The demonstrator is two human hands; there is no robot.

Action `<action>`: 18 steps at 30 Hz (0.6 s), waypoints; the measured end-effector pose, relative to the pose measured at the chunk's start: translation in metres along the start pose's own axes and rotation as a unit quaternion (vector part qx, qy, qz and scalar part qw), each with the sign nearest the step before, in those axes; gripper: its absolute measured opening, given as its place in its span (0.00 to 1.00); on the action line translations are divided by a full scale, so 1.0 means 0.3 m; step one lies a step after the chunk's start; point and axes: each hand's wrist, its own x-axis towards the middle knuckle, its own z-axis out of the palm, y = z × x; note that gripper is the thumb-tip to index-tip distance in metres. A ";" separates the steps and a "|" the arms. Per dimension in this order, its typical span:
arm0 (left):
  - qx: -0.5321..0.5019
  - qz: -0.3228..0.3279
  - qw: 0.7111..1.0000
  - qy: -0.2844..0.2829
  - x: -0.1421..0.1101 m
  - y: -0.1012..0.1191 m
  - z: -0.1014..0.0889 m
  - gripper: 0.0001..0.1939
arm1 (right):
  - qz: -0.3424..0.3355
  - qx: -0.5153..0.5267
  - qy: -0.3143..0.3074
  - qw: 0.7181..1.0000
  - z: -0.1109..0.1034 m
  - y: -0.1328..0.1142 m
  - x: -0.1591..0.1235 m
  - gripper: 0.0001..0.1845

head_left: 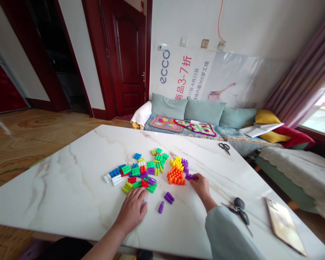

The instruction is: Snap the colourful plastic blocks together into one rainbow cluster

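Two hands on the job. Your right hand [202, 186] is at the right of the sorted block, fingers nearly closed, thumb and fingertips pinched on the end of a purple row [189, 177]. That row sits just beside the orange cluster [176, 176], on the marble-look table [78, 202]. Yellow cluster [176, 163] is behind the orange, with a purple cluster [184, 164] to its right.

Your left hand [132, 206] is palm down, fingers stretched forward and slightly apart, fingertips at the near edge of the mixed pile by the lime pieces [128, 187]. Can't tell if anything is under that palm. Red pieces [144, 183] are just past the fingertips; white pieces [116, 180] are at the pile's left.

Loose purple pieces [169, 197] lie between your hands. Phone [285, 225] and scissors [224, 147] are off right, well apart from the pieces.
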 end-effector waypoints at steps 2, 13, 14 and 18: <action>-0.002 0.000 1.000 0.003 0.001 0.000 -0.001 0.17 | -0.004 0.002 0.005 1.000 0.011 -0.012 0.005 0.09; 0.003 0.007 1.000 0.014 -0.002 -0.008 0.007 0.18 | -0.016 0.017 0.042 0.999 0.032 -0.047 0.012 0.06; 0.001 0.006 1.000 0.013 -0.002 -0.008 0.008 0.18 | -0.021 0.000 0.048 0.999 0.029 -0.048 0.008 0.06; -0.004 -0.001 1.000 0.002 -0.002 -0.002 0.001 0.18 | -0.021 -0.030 0.025 0.999 0.006 -0.067 -0.009 0.12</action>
